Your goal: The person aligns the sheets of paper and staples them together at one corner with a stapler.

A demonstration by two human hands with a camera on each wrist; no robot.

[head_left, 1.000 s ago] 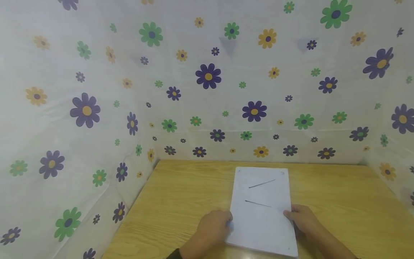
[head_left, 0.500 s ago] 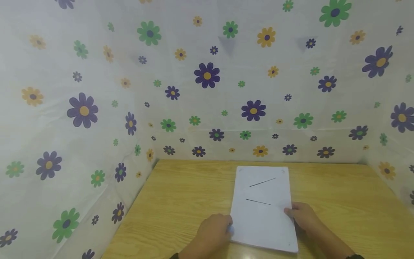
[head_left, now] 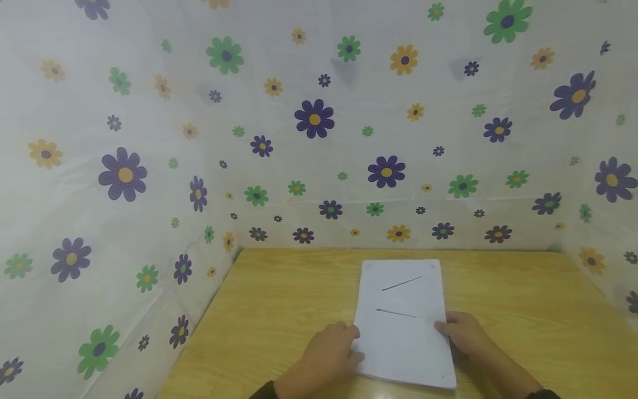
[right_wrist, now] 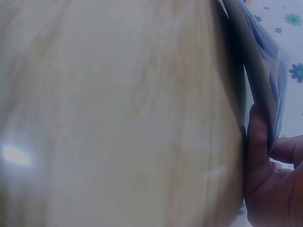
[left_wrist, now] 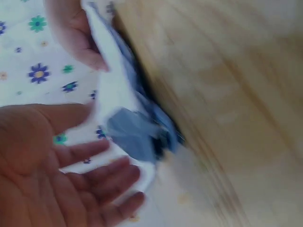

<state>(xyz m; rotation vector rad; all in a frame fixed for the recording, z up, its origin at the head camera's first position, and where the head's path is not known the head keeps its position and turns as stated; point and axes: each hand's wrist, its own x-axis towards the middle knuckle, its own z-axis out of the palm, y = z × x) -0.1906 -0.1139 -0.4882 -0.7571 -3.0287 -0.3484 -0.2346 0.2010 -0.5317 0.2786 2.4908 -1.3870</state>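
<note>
A thin stack of white paper sheets [head_left: 399, 343] lies over the table, its top sheet marked with two slanting dark lines. My right hand [head_left: 463, 332] pinches its right edge, thumb on top and fingers beneath; the right wrist view shows the loose layers of the stack [right_wrist: 265, 66] between them. At the left edge is my left hand [head_left: 334, 352]. In the left wrist view that hand [left_wrist: 71, 175] has its thumb and fingers spread, with nothing gripped. A crumpled blue-grey piece [left_wrist: 135, 132] sticks out from the sheets' edge close to its fingertips, blurred.
The wooden table [head_left: 279, 293] carries the stack near its front. White cloth with printed flowers [head_left: 319, 166] hangs behind the table and along both sides.
My left hand's fingers have parted at the stack's left edge, and the bluish spot by them no longer shows in the head view. My right hand keeps its pinch.
</note>
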